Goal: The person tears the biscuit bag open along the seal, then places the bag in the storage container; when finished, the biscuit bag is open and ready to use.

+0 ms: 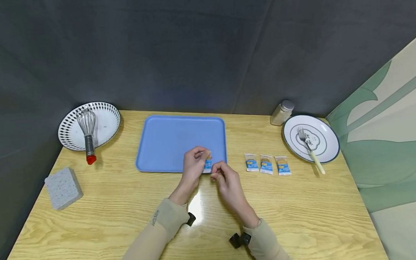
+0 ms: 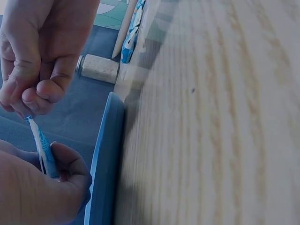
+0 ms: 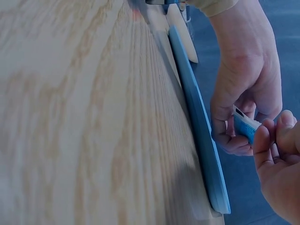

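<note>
My left hand grips a small blue-and-clear snack packet over the front right part of the blue tray. Something brown shows through its clear part. Just right of it is my right hand, fingers curled. In the left wrist view, the right thumb and fingers pinch the end of the packet, while the left hand holds its other end. The right wrist view shows the packet stretched between both hands, its printed blue face partly covered by fingers.
Three similar packets lie in a row right of the tray. A patterned plate with a whisk stands far left, near a grey sponge block. At right are a shaker jar and a plate bearing a fork.
</note>
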Demonstrator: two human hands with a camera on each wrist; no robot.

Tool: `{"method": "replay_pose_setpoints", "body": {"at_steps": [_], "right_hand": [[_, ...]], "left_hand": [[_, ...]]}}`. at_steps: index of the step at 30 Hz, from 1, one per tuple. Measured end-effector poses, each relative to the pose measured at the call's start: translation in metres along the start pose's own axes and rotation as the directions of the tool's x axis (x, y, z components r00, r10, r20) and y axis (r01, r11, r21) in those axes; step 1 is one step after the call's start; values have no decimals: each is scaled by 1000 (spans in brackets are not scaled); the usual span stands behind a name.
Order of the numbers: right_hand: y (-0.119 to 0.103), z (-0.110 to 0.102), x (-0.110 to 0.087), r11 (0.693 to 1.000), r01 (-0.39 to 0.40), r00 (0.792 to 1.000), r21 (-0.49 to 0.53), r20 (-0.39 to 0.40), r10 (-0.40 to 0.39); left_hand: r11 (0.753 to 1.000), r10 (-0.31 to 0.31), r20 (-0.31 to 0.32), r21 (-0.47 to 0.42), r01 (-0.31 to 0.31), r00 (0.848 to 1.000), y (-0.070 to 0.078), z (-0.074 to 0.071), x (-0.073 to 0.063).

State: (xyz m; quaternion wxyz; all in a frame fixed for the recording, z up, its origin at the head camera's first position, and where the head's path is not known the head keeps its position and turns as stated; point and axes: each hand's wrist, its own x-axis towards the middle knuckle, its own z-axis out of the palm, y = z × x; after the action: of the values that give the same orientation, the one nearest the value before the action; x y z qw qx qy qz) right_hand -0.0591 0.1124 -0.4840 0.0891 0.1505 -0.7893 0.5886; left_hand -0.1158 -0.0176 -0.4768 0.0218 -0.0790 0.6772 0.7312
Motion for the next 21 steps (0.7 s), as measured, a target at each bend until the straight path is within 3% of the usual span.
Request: {"method": "replay_pose_setpoints", "body": {"at_steps": [14, 21], "right_hand": [[-2, -3, -3, 1000, -8, 999, 1, 35, 8], [-6, -4, 0, 995, -88, 996, 48, 2, 88]], "left_hand": [[1000, 0, 9, -1, 0, 1000, -3, 0, -2], [997, -30, 6, -64, 31, 1000, -5, 0, 1]]}}
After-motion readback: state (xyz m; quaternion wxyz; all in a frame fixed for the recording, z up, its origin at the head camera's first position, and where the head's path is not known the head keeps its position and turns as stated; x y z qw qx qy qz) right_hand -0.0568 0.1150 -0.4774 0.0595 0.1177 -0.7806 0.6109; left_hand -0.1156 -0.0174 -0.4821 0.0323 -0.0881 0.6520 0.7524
